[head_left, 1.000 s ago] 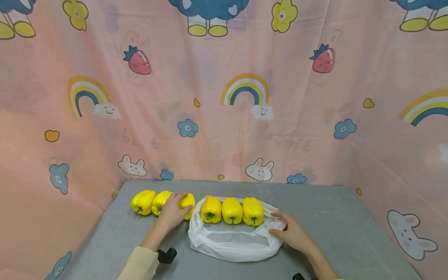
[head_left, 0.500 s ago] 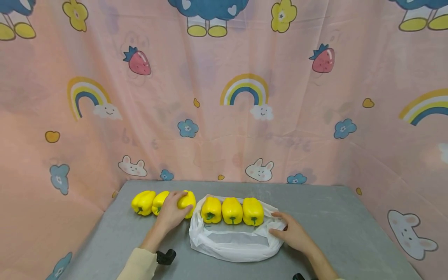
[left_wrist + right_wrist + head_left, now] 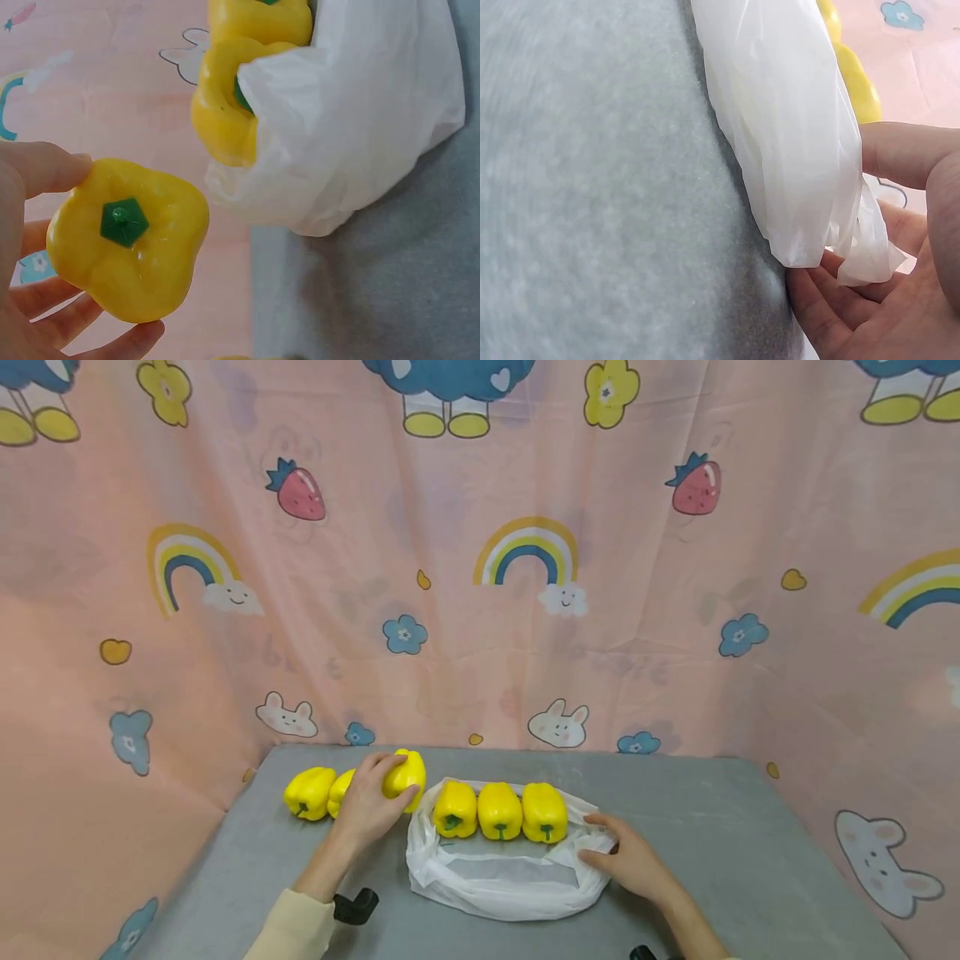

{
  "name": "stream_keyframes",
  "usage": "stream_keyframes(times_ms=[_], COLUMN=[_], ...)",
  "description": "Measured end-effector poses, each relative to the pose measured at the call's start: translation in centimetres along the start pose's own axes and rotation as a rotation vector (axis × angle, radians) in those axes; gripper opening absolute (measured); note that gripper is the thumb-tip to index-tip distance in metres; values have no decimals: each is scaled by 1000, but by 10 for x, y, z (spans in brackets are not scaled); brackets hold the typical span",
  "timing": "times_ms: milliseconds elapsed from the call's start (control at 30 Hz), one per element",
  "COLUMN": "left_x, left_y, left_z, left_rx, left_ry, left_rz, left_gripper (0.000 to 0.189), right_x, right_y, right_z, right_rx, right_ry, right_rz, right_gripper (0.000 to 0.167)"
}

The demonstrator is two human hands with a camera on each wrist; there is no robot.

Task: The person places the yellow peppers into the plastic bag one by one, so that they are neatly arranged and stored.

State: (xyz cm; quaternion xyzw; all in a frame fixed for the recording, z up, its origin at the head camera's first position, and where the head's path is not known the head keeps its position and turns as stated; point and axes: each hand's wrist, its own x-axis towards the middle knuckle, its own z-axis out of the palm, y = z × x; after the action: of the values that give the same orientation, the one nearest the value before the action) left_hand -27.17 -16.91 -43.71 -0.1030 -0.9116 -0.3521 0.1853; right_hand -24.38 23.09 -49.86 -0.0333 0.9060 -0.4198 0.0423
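Observation:
My left hand [image 3: 369,806] grips a yellow bell pepper [image 3: 406,774], raised just off the table at the left of a white plastic bag [image 3: 502,902]. In the left wrist view, thumb and fingers curl round the pepper [image 3: 161,255], its green stem facing the camera. The bag lies with its mouth wide, and three yellow peppers [image 3: 499,811] stand in a row inside its far side. At the bag's right edge, my right hand [image 3: 633,862] holds the plastic; in the right wrist view the bag [image 3: 787,142] passes between thumb and fingers.
Two more yellow peppers sit side by side at the table's far left, a whole one [image 3: 309,793] and one [image 3: 340,791] partly behind my left hand. The grey table [image 3: 750,860] ends at a pink patterned cloth [image 3: 450,693] hanging behind it.
My left hand has lifted its pepper up off the table and slightly to the right. The right hand, the bag and the other peppers have stayed in place.

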Motion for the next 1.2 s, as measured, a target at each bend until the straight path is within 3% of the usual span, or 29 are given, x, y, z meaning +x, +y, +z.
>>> stream_keyframes(times_ms=[233, 500, 900, 1200], left_x=[-4, -10, -17, -21], left_y=[13, 29, 48, 64], left_z=[-4, -2, 9, 21], left_rx=[-55, -179, -259, -330], left_ry=[10, -9, -33, -102], left_rz=[45, 66, 121, 145], left_gripper=[48, 46, 43, 42], right_x=[-1, 0, 0, -1], right_y=[1, 2, 2, 2], right_z=[-1, 0, -1, -1], right_rx=[-9, 3, 3, 4], right_ry=[3, -3, -4, 1], right_rz=[14, 24, 10, 22], right_gripper=[67, 67, 66, 63])
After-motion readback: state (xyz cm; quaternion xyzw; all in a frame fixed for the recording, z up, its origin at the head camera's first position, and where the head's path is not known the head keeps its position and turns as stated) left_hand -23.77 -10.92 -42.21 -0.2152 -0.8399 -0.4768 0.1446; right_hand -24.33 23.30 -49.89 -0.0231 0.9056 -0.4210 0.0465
